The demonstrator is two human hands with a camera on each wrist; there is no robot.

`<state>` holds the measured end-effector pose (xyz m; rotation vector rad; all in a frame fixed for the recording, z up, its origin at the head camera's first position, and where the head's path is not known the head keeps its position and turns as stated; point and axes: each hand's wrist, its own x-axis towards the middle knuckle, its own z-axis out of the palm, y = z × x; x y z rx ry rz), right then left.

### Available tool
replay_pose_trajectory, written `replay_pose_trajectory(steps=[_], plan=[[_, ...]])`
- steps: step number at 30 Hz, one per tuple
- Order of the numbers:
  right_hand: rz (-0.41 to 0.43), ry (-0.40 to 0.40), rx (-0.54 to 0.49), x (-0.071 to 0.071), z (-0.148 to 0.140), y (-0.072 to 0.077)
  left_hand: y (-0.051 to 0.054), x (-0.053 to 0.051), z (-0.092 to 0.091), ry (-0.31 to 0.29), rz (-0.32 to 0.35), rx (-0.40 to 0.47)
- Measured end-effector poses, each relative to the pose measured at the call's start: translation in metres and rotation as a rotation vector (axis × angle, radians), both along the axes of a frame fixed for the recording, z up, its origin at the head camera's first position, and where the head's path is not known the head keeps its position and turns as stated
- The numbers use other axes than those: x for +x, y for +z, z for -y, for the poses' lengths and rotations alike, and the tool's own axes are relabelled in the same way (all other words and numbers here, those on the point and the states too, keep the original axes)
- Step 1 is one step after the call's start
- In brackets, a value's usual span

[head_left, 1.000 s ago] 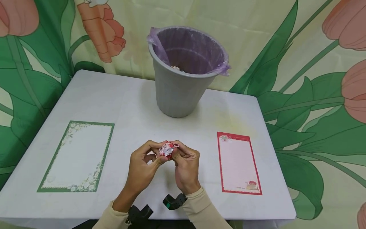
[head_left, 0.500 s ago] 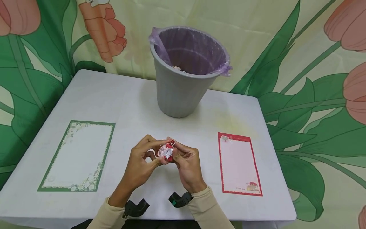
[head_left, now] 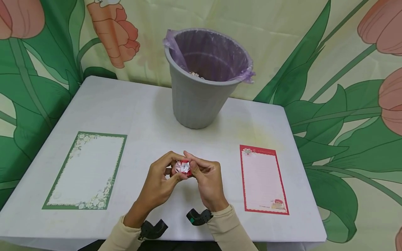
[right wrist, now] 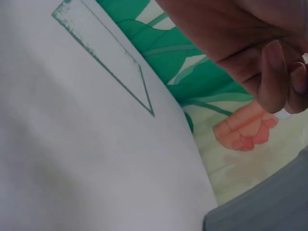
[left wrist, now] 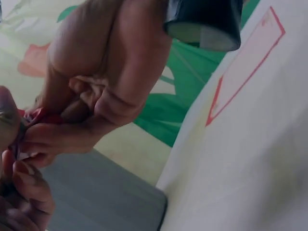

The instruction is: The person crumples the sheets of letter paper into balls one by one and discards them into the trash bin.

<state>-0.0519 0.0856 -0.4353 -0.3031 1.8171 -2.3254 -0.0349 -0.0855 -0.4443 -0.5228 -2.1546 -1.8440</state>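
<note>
A small crumpled red and white ball (head_left: 182, 167) is held between both hands above the front middle of the table. The left hand (head_left: 159, 181) pinches its left side between thumb and fingers. At its right side, the right hand (head_left: 208, 181) grips it with thumb and bent fingers. In the left wrist view a bit of the red wrapping (left wrist: 41, 117) shows between the fingertips. The right wrist view shows curled fingers of a hand (right wrist: 274, 77) at the right edge, with the ball mostly out of sight.
Behind the hands stands a grey bin (head_left: 199, 101) with a purple liner and some pale scraps (head_left: 195, 74) inside. A green-bordered sheet (head_left: 86, 170) lies on the white table (head_left: 141, 115) at left, a red-bordered sheet (head_left: 263, 177) at right. A floral cloth hangs behind.
The ball has turned in the fingers and looks more compact, with its pale crumpled side facing up. Both hands have moved slightly to the right and keep hold of it.
</note>
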Motion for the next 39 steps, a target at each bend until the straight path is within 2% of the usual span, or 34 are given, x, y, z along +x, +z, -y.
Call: replay_pose_trajectory(steps=[3,9,13,20,23,27,35,39], plan=[[-0.055,-0.030,0.045,0.001,0.001,0.003,-0.001,0.002,-0.005,0.050,-0.038,0.004],[-0.095,-0.013,0.063,0.002,0.001,0.005,0.000,0.003,-0.011,0.149,-0.106,-0.077],[-0.093,-0.006,0.033,0.001,0.001,0.006,0.000,0.004,-0.013,0.152,-0.127,-0.062],[-0.069,0.035,-0.075,-0.001,0.002,0.008,0.006,0.004,-0.012,0.107,-0.073,0.037],[-0.046,0.051,-0.115,-0.001,0.002,0.009,0.008,0.006,-0.011,0.105,-0.053,0.025],[-0.037,0.032,-0.108,0.000,0.003,0.011,0.006,0.007,-0.011,0.110,-0.065,0.014],[-0.049,-0.043,-0.055,0.000,0.006,0.012,0.004,0.006,-0.013,0.193,-0.135,-0.093],[-0.052,-0.054,-0.045,0.000,0.008,0.013,0.001,0.004,-0.015,0.216,-0.179,-0.104]])
